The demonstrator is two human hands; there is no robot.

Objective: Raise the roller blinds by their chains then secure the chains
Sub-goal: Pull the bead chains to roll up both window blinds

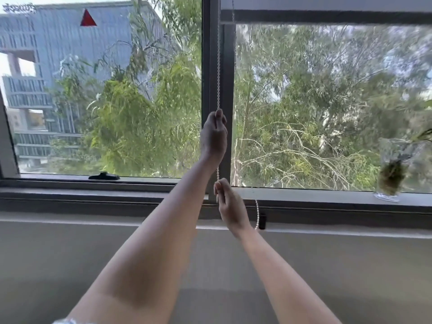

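- Left hand [214, 134], raised high in front of the dark window mullion [207, 90], is closed around the front run of the white bead chain [218, 66], thumb and fingers wrapped on it.
- Right hand [230, 206] sits lower on the same run, just above the sill [93, 195], fingertips pinched shut on the beads.
- Right of both, the chain's rear run drops past the wrist to a small black clip [262, 221] on the wall under the sill.
- Roller blind [327, 16] is nearly up — only its bottom bar shows at the top of the right pane.
- Risks, as I judge them: pulling past the stop could jam the roller or snap the chain; a slipping grip lets the blind drop; a wide swing might knock the glass vase [392, 169] — it stands well off to the right.
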